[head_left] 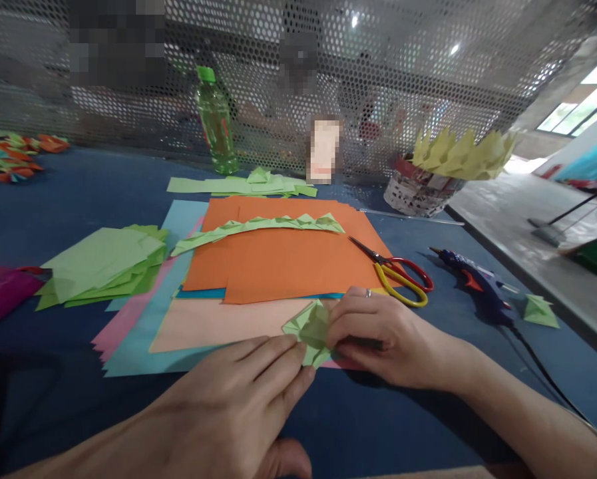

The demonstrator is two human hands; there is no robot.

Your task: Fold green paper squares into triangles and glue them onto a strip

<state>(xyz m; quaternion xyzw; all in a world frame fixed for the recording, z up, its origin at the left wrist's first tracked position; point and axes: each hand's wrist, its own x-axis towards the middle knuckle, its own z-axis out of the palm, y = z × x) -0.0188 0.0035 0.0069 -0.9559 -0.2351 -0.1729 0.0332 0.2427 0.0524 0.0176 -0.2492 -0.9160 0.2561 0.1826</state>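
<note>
Mid-fold, the left hand [248, 392] presses closed fingers onto the small green paper piece [312, 329], at 6 o'clock of the orange sheets [288, 259] on the worktop [78, 199], while the right hand [378, 332] pinches its side, a crease likely needing aligned edges.

head-worn, facing down, close over table [68, 193]

No legible text or labels anywhere
</note>
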